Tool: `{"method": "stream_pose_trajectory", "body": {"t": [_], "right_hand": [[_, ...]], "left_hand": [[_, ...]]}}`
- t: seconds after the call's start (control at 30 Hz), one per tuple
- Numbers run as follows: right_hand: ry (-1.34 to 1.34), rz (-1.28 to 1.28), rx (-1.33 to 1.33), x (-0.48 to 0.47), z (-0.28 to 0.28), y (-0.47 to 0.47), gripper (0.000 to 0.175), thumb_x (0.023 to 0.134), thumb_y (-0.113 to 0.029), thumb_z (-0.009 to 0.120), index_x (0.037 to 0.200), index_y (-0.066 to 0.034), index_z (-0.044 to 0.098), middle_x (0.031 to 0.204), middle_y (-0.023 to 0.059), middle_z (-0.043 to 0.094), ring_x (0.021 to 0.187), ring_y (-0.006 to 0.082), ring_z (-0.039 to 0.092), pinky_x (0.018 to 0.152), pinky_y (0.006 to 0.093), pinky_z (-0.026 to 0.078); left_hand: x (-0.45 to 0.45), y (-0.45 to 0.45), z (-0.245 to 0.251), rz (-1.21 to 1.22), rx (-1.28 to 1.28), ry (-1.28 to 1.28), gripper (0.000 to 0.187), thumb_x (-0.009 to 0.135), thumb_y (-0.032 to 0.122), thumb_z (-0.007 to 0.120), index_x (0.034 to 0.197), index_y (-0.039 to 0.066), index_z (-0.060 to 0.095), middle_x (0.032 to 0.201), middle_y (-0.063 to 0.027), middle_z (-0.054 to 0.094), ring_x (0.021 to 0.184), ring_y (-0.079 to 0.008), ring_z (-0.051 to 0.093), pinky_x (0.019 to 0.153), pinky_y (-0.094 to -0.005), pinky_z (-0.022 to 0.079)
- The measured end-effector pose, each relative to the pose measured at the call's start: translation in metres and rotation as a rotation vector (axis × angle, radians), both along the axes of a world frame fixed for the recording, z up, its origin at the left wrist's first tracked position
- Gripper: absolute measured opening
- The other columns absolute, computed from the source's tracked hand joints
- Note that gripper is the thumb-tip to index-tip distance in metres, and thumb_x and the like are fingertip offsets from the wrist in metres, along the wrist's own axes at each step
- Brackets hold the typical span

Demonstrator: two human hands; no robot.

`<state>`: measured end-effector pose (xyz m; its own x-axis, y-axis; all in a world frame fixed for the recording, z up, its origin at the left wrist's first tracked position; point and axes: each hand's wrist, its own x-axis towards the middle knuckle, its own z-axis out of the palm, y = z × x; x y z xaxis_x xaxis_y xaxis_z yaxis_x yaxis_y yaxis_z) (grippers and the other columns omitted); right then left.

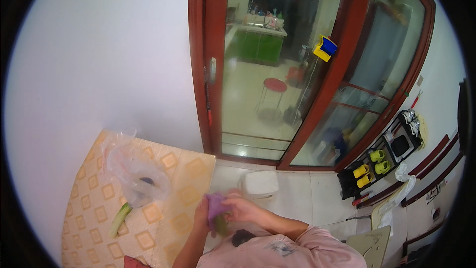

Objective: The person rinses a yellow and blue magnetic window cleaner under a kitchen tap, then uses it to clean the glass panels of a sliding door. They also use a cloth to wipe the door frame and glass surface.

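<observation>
My left hand [202, 214] and my right hand [240, 208] are raised in front of my body, just past the table's edge. Between them is a purple cloth [216, 205], gripped by both. A dark green item [221, 225], blurred and partly hidden, pokes out below the cloth; its kind cannot be told. On the patterned tablecloth [145, 239] to the left lies a pale green vegetable stalk [121, 220]. Beyond it rests a crumpled clear plastic bag [137, 175] with something dark in or behind it.
A white stool or bin [260, 184] stands on the floor beyond my hands. Sliding glass doors with red-brown frames [323, 108] rise ahead. To the right are a shoe rack [386, 152] and a folding chair [372, 245]. A red item [134, 262] lies at the table's near edge.
</observation>
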<state>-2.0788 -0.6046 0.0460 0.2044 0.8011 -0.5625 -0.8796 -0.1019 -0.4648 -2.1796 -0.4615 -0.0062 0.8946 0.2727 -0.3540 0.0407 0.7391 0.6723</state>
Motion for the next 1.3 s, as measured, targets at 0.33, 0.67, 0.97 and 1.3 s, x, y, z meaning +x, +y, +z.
{"method": "stream_pose_trajectory", "body": {"t": [0.33, 0.67, 0.97, 1.3], "right_hand": [[-0.124, -0.171, -0.148, 0.026, -0.015, -0.009, 0.029, 0.089, -0.013, 0.067, 0.116, -0.0116, 0.056, 0.092, 0.0059, 0.066, 0.076, 0.0215, 0.066, 0.065, 0.0368, 0.055], [0.035, -0.214, 0.009, 0.030, 0.022, -0.014, 0.046, 0.096, -0.036, 0.059, 0.135, -0.0147, 0.047, 0.121, 0.0114, 0.060, 0.112, 0.0272, 0.059, 0.093, 0.0462, 0.051], [0.069, -0.539, 0.051, 0.028, 0.017, 0.012, 0.028, 0.098, -0.037, 0.058, 0.106, -0.0109, 0.064, 0.097, 0.0031, 0.067, 0.089, 0.0160, 0.064, 0.081, 0.0315, 0.052], [-0.002, -0.263, -0.114, 0.085, -0.015, -0.031, 0.044, 0.095, -0.043, 0.060, 0.130, -0.0181, 0.049, 0.113, 0.0043, 0.061, 0.098, 0.0218, 0.061, 0.082, 0.0414, 0.053]], "left_hand": [[0.009, 0.026, 0.021, 0.090, 0.500, 0.184, 0.034, 0.103, 0.029, 0.046, 0.116, 0.001, 0.058, 0.099, -0.0082, 0.064, 0.085, -0.0166, 0.062, 0.076, -0.0314, 0.052], [0.030, 0.013, 0.032, 0.018, 0.734, -0.094, 0.058, 0.086, -0.006, 0.060, 0.138, 0.010, 0.043, 0.128, -0.0052, 0.053, 0.113, -0.0165, 0.054, 0.098, -0.0299, 0.046], [0.086, -0.034, 0.022, 0.046, 0.212, -0.094, 0.018, 0.101, 0.021, 0.055, 0.111, 0.007, 0.054, 0.099, -0.0028, 0.060, 0.087, -0.0117, 0.059, 0.079, -0.0248, 0.049], [0.128, -0.017, -0.020, 0.096, 0.594, 0.090, 0.014, 0.099, 0.018, 0.057, 0.103, 0.005, 0.060, 0.095, -0.0021, 0.059, 0.088, -0.0124, 0.054, 0.080, -0.0268, 0.047]]}}
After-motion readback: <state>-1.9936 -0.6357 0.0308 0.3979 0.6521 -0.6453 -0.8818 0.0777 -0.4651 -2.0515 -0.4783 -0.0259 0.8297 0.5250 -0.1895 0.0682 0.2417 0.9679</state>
